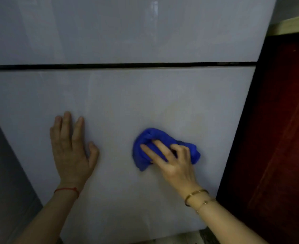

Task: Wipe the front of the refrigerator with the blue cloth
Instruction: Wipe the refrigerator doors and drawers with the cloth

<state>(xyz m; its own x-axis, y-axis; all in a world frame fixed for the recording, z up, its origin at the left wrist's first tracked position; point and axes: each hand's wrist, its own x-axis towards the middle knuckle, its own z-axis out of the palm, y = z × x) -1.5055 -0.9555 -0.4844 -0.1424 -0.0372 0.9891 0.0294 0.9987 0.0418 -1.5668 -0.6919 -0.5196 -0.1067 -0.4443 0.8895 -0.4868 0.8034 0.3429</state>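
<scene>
The pale grey refrigerator front (120, 95) fills most of the view, with a dark horizontal gap (120, 65) between its upper and lower door. A bunched blue cloth (145, 147) is pressed against the lower door, right of centre. My right hand (169, 159) lies over the cloth with fingers curled into it. My left hand (71, 147) rests flat on the lower door to the left, fingers spread, holding nothing.
A dark red wooden cabinet (277, 138) stands tight against the refrigerator's right side, with a pale countertop edge (289, 25) above it. A grey surface (4, 173) flanks the left side. A strip of floor (189, 238) shows below the door.
</scene>
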